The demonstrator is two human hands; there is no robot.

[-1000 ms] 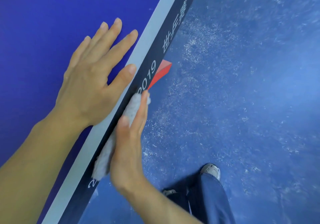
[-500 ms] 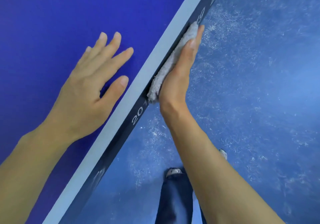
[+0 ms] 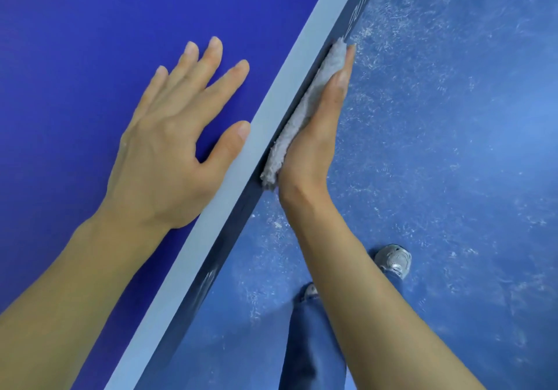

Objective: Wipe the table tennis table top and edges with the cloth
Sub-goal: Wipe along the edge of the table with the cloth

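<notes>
head view, right hand (image 3: pixel 314 136): held flat with straight fingers; it has been slid forward along the dark side edge (image 3: pixel 241 208) over the last second.
left hand (image 3: pixel 169 148): fingers spread, laid flat on the blue table top (image 3: pixel 75 42), kept there as a brace.
meaning: edge wiping is judged under way, another stretch covered.
cloth (image 3: pixel 305 109): pressed between right palm and edge, parted from the left hand by the white border line (image 3: pixel 287 88).

Blue table top (image 3: pixel 90 27), left hand (image 3: pixel 169 136) flat on it
</notes>
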